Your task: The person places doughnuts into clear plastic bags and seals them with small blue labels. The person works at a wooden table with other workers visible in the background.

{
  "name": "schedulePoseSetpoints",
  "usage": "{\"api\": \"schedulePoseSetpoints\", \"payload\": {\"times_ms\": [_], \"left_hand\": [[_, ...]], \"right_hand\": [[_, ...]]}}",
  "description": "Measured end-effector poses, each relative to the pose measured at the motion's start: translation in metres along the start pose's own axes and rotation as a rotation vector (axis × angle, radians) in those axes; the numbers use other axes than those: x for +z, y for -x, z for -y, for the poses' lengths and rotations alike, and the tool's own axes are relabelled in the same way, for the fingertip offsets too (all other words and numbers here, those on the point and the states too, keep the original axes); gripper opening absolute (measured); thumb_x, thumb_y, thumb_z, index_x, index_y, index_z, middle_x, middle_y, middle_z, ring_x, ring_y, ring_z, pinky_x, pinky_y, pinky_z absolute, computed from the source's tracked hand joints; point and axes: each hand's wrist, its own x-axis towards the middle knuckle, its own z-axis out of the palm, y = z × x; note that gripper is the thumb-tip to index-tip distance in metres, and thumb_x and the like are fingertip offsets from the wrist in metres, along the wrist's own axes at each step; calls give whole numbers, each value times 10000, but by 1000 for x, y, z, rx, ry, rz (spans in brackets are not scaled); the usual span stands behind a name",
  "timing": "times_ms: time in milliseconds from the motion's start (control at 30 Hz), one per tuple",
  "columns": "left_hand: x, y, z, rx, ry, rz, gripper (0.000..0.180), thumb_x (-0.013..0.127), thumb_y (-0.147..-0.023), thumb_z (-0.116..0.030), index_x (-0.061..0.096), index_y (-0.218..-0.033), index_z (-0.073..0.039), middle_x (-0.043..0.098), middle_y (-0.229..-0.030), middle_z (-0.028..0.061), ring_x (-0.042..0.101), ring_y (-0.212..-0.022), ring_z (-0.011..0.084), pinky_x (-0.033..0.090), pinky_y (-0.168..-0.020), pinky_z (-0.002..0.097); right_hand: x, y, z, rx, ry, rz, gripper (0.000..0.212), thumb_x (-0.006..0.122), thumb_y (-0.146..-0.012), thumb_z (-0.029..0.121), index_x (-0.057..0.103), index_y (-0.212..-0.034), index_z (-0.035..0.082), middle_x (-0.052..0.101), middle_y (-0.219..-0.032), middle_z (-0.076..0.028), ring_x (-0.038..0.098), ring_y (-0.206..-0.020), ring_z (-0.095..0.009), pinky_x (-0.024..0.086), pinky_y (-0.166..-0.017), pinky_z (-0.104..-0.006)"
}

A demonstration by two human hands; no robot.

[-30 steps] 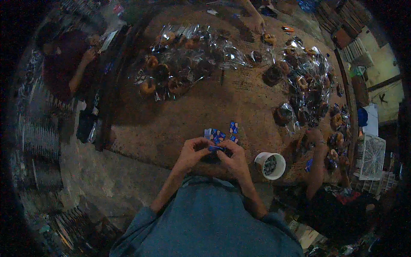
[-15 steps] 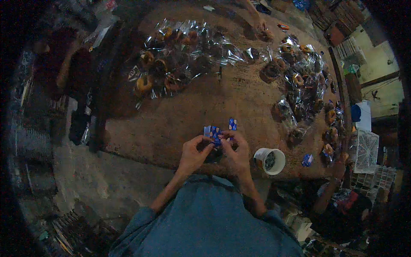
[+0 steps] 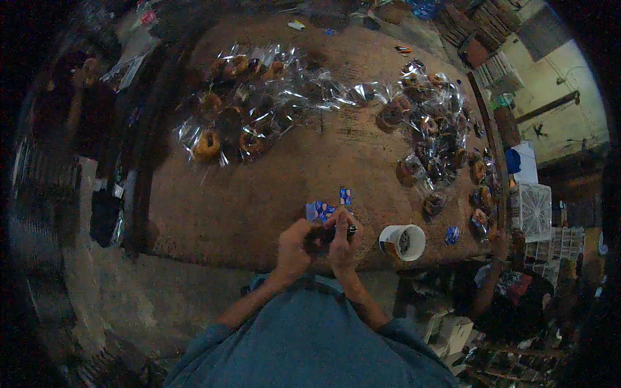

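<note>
My left hand (image 3: 294, 251) is curled at the table's near edge, its fingers closed and blurred; what they hold is hidden. Close beside it, my right hand (image 3: 343, 244) is closed around a small dark object with a shiny end (image 3: 352, 228), too small to name. The hands almost meet, with a dark patch between them. Just beyond the fingertips lie printed blue cards (image 3: 319, 210). Another blue card (image 3: 345, 196) rests slightly farther away. To the right of my hands a white tub (image 3: 419, 242) lies tipped toward me, with grey bits inside.
Ring-shaped tan and brown items in clear plastic (image 3: 207, 143) spread over the wooden table's (image 3: 259, 194) far left. More wrapped rings (image 3: 440, 149) lie along its right side. A blue packet (image 3: 452, 235) sits near a co-worker's hand (image 3: 498, 246). White crate (image 3: 535, 210) beyond.
My hands have drawn closer together and toward me. The blue cards once between my fingers now lie beyond them, and a dark object shows in my right hand. The whole view has shifted slightly.
</note>
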Motion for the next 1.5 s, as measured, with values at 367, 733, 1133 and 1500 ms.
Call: {"api": "schedulePoseSetpoints", "payload": {"times_ms": [367,733,1133,1500], "left_hand": [[14,-2,14,-40,19,188,222,662,-818,9,668,-1039,-5,705,-1000,143,709,-904,290,570,-807,367],[-29,-42,55,-740,1064,59,144,607,-969,-116,640,-1080,-30,710,-963,92,710,-854,221,610,-771,388],[68,-153,74,-389,132,413,298,655,-989,-219,653,-1224,-37,694,-1162,66,671,-1026,184,537,-854,335],[315,-419,166,121,-510,-179,649,736,-904,-348,499,-1379,26,534,-1393,249,502,-1319,364,416,-1057,489]], "right_hand": [[-3,-7,-47,515,-72,-379,295,587,-1053,300,601,-1118,13,621,-817,8,531,-712,-53,438,-607,-254],[-24,-22,-29,268,127,527,453,720,-942,409,672,-1232,65,667,-1008,-68,625,-966,-159,509,-833,-288],[-212,-118,43,360,-799,-571,498,695,-958,411,576,-1314,82,644,-1186,-95,599,-668,-131,489,-540,-284],[-204,-44,1,555,-293,-12,165,636,-1000,159,723,-1086,48,598,-713,15,549,-629,-72,412,-552,-235]]}}
